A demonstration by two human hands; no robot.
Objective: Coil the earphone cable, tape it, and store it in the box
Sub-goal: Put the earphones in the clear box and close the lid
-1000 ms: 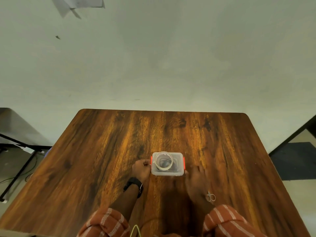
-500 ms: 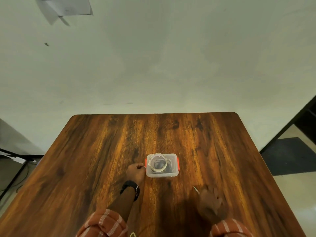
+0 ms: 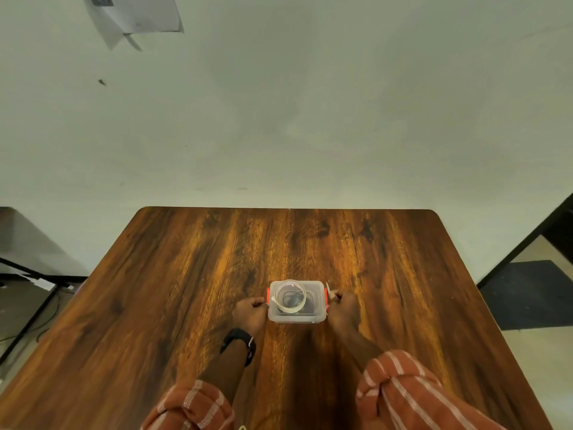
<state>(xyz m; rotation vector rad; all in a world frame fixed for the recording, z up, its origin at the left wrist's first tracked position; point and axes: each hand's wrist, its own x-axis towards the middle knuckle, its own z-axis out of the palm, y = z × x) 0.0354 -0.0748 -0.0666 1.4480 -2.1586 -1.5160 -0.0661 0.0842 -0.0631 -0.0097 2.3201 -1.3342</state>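
Both hands, left hand and right hand, clasp the box sides at its red latches, probably to unclip it, tape roll on top.

Bare room: wooden table, plain wall

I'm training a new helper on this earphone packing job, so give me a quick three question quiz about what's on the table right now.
1. True or false: both hands touch the box.
2. What lies on the box top: A) tape roll, B) a mug, C) a phone?
3. Which wrist wears the black watch?

Key:
1. True: the left hand and right hand sit at its red side clips.
2. A.
3. The left. The right hand also seems to hold a thin metal object, probably scissors.
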